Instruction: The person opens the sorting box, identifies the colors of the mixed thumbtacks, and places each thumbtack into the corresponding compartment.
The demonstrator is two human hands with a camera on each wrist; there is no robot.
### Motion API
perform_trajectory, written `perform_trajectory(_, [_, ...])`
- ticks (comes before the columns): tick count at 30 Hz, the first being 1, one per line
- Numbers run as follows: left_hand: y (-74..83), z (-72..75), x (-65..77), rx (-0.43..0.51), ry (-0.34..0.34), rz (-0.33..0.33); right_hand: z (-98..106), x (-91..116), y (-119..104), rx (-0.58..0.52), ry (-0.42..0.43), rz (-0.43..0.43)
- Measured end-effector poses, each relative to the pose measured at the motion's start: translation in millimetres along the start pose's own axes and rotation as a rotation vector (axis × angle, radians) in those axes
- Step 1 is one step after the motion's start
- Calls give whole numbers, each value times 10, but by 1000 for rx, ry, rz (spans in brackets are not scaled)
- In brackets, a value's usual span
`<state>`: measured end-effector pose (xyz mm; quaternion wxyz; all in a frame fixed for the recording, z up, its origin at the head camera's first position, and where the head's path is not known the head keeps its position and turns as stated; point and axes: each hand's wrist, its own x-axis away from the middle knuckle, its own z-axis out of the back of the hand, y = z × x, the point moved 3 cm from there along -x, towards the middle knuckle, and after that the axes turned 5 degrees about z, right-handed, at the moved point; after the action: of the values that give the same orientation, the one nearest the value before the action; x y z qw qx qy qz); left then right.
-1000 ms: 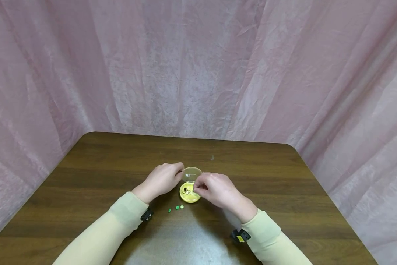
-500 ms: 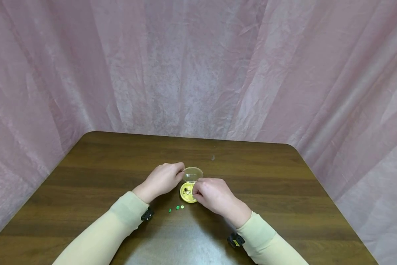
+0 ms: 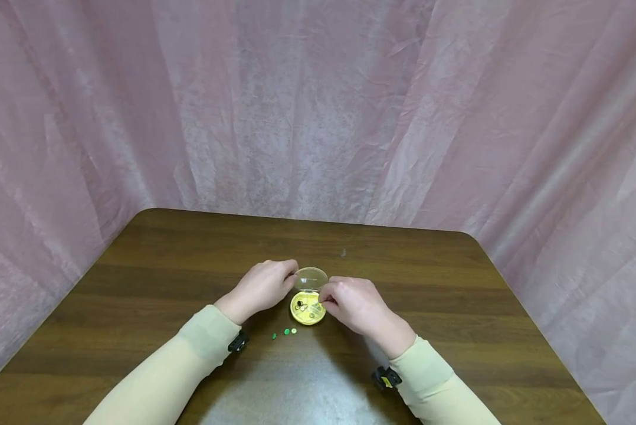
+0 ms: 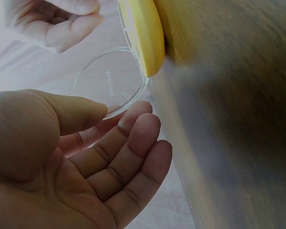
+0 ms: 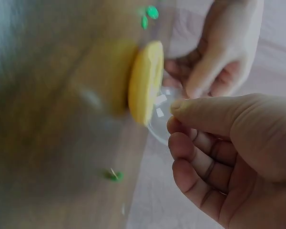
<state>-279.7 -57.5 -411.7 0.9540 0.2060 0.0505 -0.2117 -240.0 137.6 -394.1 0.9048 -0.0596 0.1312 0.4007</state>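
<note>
A round yellow case (image 3: 308, 321) stands on the table with its clear lid (image 4: 105, 78) raised on the hinge. Small dark and gold ring-like pieces (image 3: 300, 304) lie inside it. My left hand (image 3: 265, 285) pinches the lid's edge between thumb and index finger, its other fingers loosely bent. Over the case's right side is my right hand (image 3: 354, 302), fingers curled and thumb near the index fingertip; I see nothing between them. Small green pieces (image 3: 286, 332) and a pale one (image 3: 294, 331) lie in front of the case.
In the right wrist view, a green piece with a thin pin (image 5: 115, 175) lies on the brown wooden table (image 3: 201, 248). Pink curtains (image 3: 318, 106) hang behind the table. A small mark (image 3: 343, 252) shows on the tabletop beyond the case.
My right hand dipped lower over the case, then rose and moved slightly right, uncovering more of the case. The left hand keeps its hold on the lid.
</note>
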Motion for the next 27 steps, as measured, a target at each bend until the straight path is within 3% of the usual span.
perform_trajectory(10, [6, -16, -10, -10, -8, 18, 129, 88, 317, -36, -60, -125])
perform_trajectory(18, [6, -11, -8, -5, -6, 14, 82, 137, 366, -46, -148, -86])
perform_trajectory(27, [0, -25, -9, -13, -2, 7, -14, 161, 361, -5, -148, -68])
